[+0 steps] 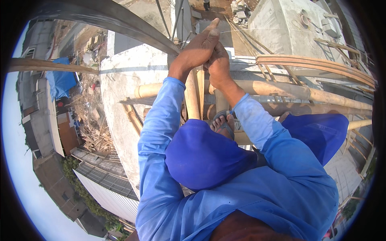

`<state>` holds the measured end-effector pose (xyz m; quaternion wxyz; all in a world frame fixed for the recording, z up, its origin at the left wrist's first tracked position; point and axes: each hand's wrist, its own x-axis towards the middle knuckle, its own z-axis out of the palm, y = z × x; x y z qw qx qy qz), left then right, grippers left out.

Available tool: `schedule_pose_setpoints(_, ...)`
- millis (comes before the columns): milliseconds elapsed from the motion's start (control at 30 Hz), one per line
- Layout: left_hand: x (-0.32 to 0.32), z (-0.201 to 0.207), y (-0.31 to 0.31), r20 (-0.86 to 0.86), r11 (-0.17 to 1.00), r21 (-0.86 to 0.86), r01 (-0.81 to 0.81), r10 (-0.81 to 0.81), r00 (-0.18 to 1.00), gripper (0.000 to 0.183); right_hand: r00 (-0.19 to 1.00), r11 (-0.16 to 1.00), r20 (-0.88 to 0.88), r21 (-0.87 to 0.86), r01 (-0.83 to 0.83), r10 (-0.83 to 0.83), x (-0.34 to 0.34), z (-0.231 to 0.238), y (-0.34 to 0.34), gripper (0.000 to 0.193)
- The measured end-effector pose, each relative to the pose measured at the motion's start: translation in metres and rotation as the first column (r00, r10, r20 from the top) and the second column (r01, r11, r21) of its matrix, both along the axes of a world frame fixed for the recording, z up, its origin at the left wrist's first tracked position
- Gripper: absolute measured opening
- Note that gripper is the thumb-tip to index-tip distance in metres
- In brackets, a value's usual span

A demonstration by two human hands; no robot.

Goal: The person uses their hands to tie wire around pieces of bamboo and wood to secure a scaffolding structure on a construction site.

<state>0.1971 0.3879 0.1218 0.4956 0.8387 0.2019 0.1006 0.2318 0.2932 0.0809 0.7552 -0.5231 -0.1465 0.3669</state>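
My left hand [198,51] reaches far forward, its index finger stretched out and thumb pressed alongside it. A thin pale string [257,29] runs rightward from that thumb and fingertip and appears pinched there. Right against it, my right hand [218,67] is closed, fingers curled inward; what they hold is hidden. Below both hands, an upright bamboo pole [192,98] stands between my forearms. Close by on the left lies the top of a pale concrete wall [132,66].
Horizontal bamboo poles [277,89] cross under me; my sandalled foot [223,123] rests on them. Split bamboo strips [313,64] extend right. A dark metal beam [108,18] slants overhead at left. Far below are rubble, a blue tarp [62,78] and concrete blocks [330,28].
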Motion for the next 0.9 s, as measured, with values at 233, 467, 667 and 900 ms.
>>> schedule_pose_setpoints(233,-0.049,-0.02,-0.064,-0.191,0.893,-0.426,-0.147,0.07,0.979,0.072,0.842,0.971,-0.507,0.035,0.236,-0.186,0.055,0.036,-0.001,0.01)
schedule_pose_setpoints(467,-0.141,0.035,-0.081,-0.301,0.969,-0.025,-0.248,0.229,0.926,0.019,0.671,0.867,-0.646,0.028,0.498,-0.364,0.143,0.004,-0.027,0.007)
schedule_pose_setpoints(667,-0.184,0.132,-0.025,0.136,0.524,0.755,-0.394,0.463,0.876,0.012,0.596,0.84,-0.719,0.031,0.542,-0.358,0.146,0.001,-0.023,0.007)
schedule_pose_setpoints(900,-0.169,0.064,-0.02,-0.683,0.918,0.319,0.236,0.05,0.729,0.018,0.67,0.761,-0.725,0.342,0.551,-0.159,0.162,0.051,-0.033,0.011)
